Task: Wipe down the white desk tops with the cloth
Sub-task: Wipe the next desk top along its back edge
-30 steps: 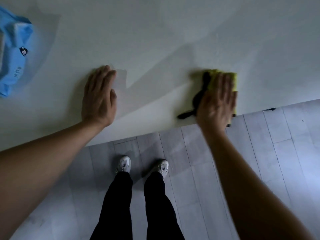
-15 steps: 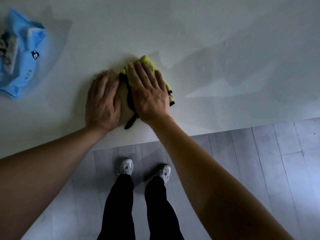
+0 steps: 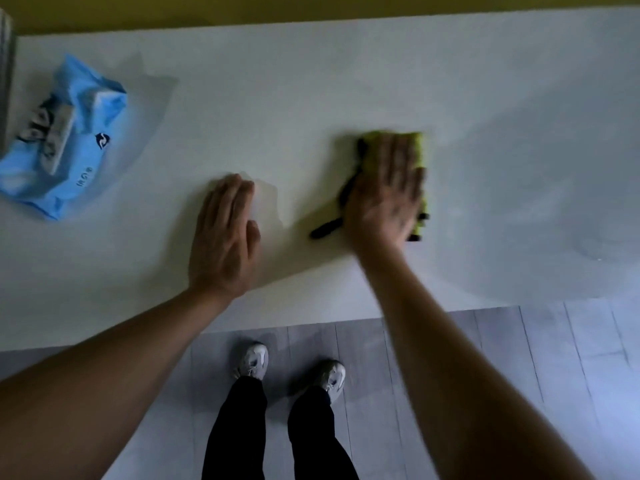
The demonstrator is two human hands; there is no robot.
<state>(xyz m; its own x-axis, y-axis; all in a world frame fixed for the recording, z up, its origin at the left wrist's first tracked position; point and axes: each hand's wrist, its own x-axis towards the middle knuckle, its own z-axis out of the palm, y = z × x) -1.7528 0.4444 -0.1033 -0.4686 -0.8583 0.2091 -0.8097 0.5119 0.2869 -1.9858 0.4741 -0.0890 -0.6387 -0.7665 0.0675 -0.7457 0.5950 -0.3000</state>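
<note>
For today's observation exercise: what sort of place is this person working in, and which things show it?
Probably an office or study room indoors: a long white desk top, grey plank flooring and a blue wipes pack. The right hand presses a yellow-green cloth.

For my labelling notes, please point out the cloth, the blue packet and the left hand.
cloth (image 3: 417, 148): head view, yellow far corner.
blue packet (image 3: 83, 133): head view, its blue wrapper.
left hand (image 3: 223, 237): head view, back of hand.

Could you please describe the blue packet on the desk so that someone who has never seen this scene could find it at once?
Start from the white desk top that fills the upper part of the view and follow it to its far left end. There lies the crumpled light blue packet, well left of the left hand. It is the only blue thing on the desk; the cloth is yellow-green.
</note>
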